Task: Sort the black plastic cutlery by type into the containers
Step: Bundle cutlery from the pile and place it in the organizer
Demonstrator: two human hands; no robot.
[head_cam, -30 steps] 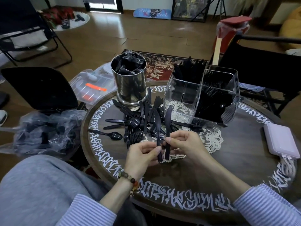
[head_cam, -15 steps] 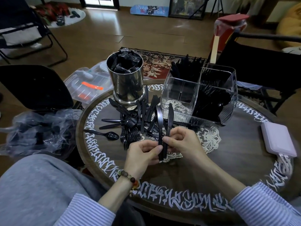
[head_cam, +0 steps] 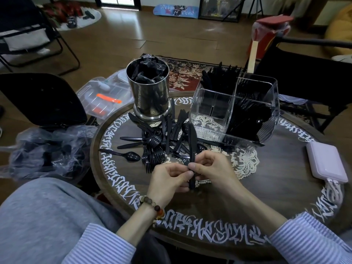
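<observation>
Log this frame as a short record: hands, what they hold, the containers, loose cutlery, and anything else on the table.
left hand: left hand pinches the lower handles of the held knives
right hand: right hand pinches the same bundle
held: black plastic knives, upright, blades pointing away from the person
containers: steel canister, filled with dark wrapped items; clear divided container, front left compartment empty, other compartments hold black cutlery
loose cutlery: pile of forks and knives in front of the canister; single spoon to its left
other: pink case at the right edge of the round table
</observation>
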